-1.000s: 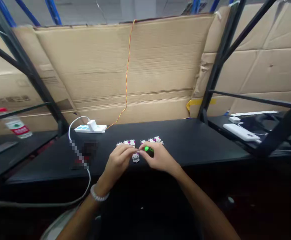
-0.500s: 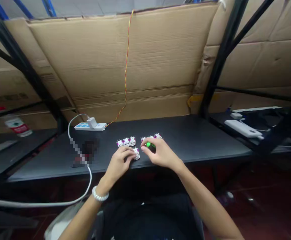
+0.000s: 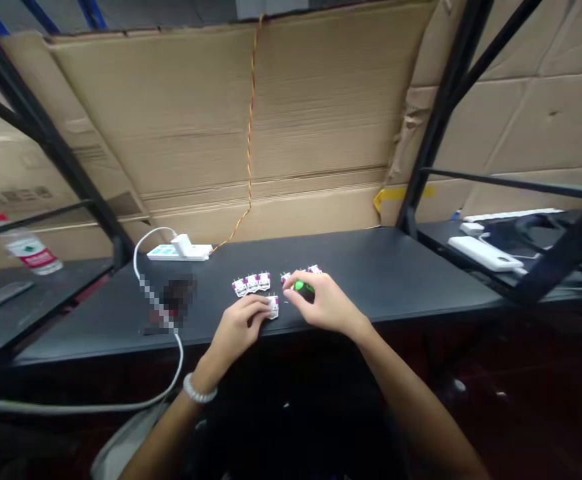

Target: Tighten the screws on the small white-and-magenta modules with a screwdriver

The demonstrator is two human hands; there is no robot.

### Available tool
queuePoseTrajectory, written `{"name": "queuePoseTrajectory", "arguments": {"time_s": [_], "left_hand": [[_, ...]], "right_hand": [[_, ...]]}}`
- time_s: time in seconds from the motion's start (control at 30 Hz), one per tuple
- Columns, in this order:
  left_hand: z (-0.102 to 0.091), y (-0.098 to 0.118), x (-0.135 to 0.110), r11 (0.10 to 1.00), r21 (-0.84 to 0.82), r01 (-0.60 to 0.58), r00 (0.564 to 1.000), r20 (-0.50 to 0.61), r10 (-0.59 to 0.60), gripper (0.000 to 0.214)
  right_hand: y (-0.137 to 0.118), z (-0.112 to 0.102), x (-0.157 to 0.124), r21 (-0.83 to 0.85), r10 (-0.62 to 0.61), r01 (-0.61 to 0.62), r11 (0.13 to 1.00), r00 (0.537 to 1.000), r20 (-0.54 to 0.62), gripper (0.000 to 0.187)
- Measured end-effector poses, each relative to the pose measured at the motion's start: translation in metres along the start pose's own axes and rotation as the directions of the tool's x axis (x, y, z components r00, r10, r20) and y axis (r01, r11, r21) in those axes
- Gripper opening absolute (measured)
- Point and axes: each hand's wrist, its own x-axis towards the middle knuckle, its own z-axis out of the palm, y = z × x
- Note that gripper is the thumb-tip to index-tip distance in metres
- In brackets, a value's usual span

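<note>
On black tabletop [image 3: 371,287], left hand [image 3: 237,331] with fingertips against small white-and-magenta circuit module [image 3: 273,308], grip on it unclear; right hand [image 3: 323,301] clamped on green-topped black object [image 3: 303,288]; row of matching modules [image 3: 251,284] near left hand.

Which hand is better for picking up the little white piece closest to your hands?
Probably the left hand: its fingers are right against the white module. The right hand looks busy pinching a green-topped tool.
</note>
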Motion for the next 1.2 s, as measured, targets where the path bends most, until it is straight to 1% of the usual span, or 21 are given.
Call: {"name": "queuePoseTrajectory", "arguments": {"time_s": [0.2, 0.37, 0.5, 0.7, 0.87, 1.2], "left_hand": [[0.0, -0.001, -0.001, 1.0, 0.015, -0.026, 0.999, -0.019, 0.027, 0.019], [0.0, -0.004, -0.003, 0.996, 0.051, -0.068, 0.998, -0.003, 0.068, 0.02], [-0.001, -0.006, -0.004, 0.998, 0.037, -0.06, 0.998, 0.016, 0.06, 0.022], [-0.003, -0.009, -0.004, 0.998, 0.012, -0.066, 0.997, 0.027, 0.066, 0.024], [-0.003, -0.01, -0.004, 0.996, 0.023, -0.086, 0.996, 0.038, 0.085, 0.025], [-0.003, -0.008, -0.006, 0.995, 0.044, -0.095, 0.995, 0.019, 0.094, 0.02]], "right_hand": [[-0.002, -0.004, 0.0, 0.0, 0.008, -0.008, 1.0, 1.0, -0.002, 0.009], [-0.001, -0.004, 0.0, -0.009, 0.009, -0.009, 1.0, 1.0, -0.003, 0.009], [-0.002, -0.006, 0.0, -0.004, 0.01, -0.01, 1.0, 1.0, -0.011, 0.01], [-0.007, -0.019, -0.003, 0.052, -0.009, 0.013, 0.999, 0.997, -0.078, 0.017], [-0.008, -0.027, -0.005, 0.058, 0.019, -0.013, 0.998, 0.995, -0.097, 0.02], [-0.008, -0.026, -0.004, 0.061, 0.018, -0.012, 0.998, 0.995, -0.095, 0.018]]}}
